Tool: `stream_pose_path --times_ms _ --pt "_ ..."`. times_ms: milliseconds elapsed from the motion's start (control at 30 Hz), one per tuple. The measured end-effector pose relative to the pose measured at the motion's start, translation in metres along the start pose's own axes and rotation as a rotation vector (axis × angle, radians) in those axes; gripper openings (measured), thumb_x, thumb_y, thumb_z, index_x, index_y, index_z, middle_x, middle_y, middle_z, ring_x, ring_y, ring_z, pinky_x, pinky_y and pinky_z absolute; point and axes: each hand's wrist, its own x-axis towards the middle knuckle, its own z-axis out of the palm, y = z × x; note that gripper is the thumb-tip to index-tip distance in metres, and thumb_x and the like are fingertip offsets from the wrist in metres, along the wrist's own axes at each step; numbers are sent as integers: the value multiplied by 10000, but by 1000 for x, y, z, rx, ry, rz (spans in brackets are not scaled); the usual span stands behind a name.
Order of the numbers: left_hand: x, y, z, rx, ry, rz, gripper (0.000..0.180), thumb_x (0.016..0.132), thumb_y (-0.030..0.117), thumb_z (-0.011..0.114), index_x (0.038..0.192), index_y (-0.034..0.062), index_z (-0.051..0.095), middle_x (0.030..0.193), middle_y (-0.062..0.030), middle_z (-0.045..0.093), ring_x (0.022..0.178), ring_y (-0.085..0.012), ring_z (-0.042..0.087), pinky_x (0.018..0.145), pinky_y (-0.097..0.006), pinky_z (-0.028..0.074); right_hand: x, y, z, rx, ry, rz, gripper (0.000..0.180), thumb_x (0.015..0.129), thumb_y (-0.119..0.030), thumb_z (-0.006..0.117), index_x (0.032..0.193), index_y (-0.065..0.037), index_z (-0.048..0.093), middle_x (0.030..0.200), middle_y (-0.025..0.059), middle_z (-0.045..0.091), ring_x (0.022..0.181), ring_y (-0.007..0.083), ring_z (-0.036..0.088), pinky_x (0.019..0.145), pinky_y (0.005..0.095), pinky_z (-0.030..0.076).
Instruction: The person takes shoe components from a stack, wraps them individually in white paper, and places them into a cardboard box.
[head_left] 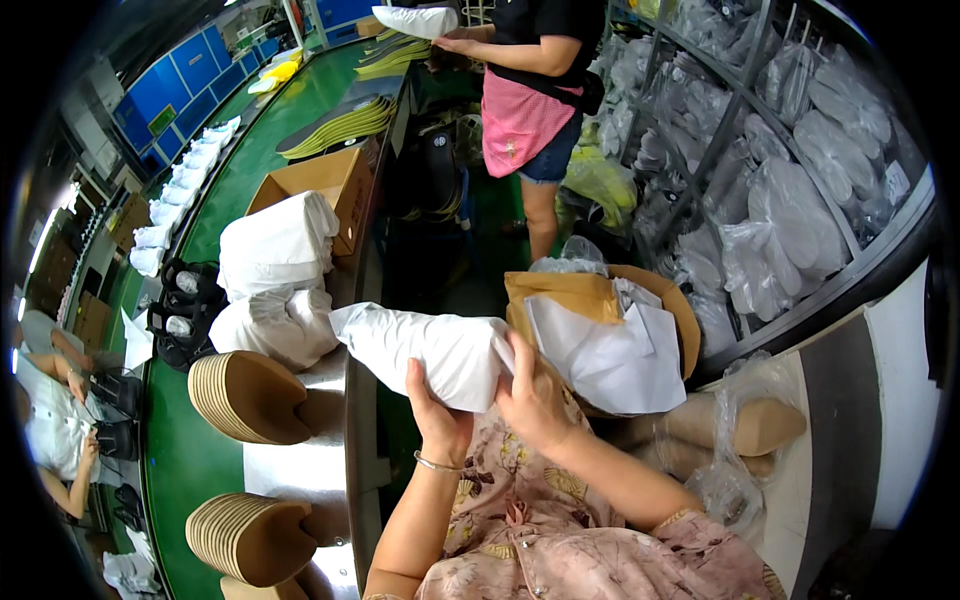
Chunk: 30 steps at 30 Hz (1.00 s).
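Observation:
A white paper-wrapped bundle, long and narrow toward its left end, is held in front of my chest. My left hand grips it from below, thumb up along its near side. Around its right end wraps my right hand, with the fingers partly hidden. What lies inside the paper does not show. Just left of the bundle, two more white wrapped bundles are piled on the bench edge. Closer to me stand two stacks of brown shoe-sole-shaped boards.
A cardboard box stands beyond the piled bundles. To the right, an open carton holds white and brown paper. A rack of plastic-bagged items lines the right side. A green conveyor runs along the left; a co-worker holds a white shoe ahead.

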Motion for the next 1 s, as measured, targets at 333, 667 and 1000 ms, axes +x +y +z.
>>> stream_pose_path --times_ms 333,667,1000 --pt "13 -6 -29 -234 -26 -117 733 820 588 378 1287 23 396 1208 -248 479 1108 -384 476 974 -449 377 -16 -42 -2 1020 -55 449 122 884 -78 554 944 18 601 910 50 600 823 93 555 694 241 455" --pt "7 2 -18 -213 -157 -197 840 754 594 462 1298 -34 338 1213 -237 476 1108 -362 484 978 -464 382 -11 -26 18 1401 -41 793 220 838 -31 597 1029 -1 491 1040 74 558 923 133 547 804 270 467" --pt "17 1 -46 -215 -110 -168 789 700 500 609 1278 9 392 1194 -158 527 1098 -307 513 975 -413 392 2 -18 -10 1779 -189 969 337 821 -32 509 1151 -5 451 1091 124 561 1012 231 541 908 358 412"
